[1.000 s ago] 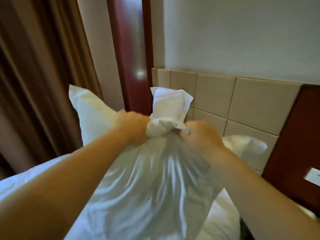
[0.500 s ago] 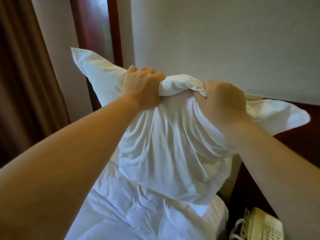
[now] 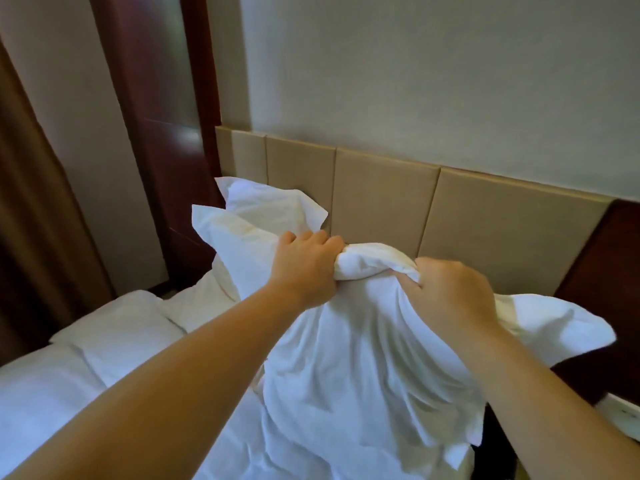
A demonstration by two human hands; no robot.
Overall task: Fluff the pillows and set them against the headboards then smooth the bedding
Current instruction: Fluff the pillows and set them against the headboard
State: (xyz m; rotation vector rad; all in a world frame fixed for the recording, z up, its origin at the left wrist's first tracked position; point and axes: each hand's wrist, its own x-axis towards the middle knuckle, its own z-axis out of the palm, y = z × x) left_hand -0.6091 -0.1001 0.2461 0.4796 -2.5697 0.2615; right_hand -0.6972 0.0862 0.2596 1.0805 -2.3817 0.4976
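Pillow (image 3: 363,358) is gripped at its bunched top edge by left hand (image 3: 304,268) and right hand (image 3: 450,292), both fisted. It is hung long axis vertical, just short of the headboard (image 3: 381,195), which lies straight ahead.

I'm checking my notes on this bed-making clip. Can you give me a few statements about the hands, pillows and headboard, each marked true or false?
1. The left hand and right hand both grip the bunched top edge of the held pillow. True.
2. The headboard is dark blue. False: its padded panels are beige.
3. A second pillow stands behind the held pillow, by the headboard's left end. True.
4. The left hand lies flat on the bedding. False: it grips the held pillow, above the bedding.
5. A brown curtain hangs at the left. True.
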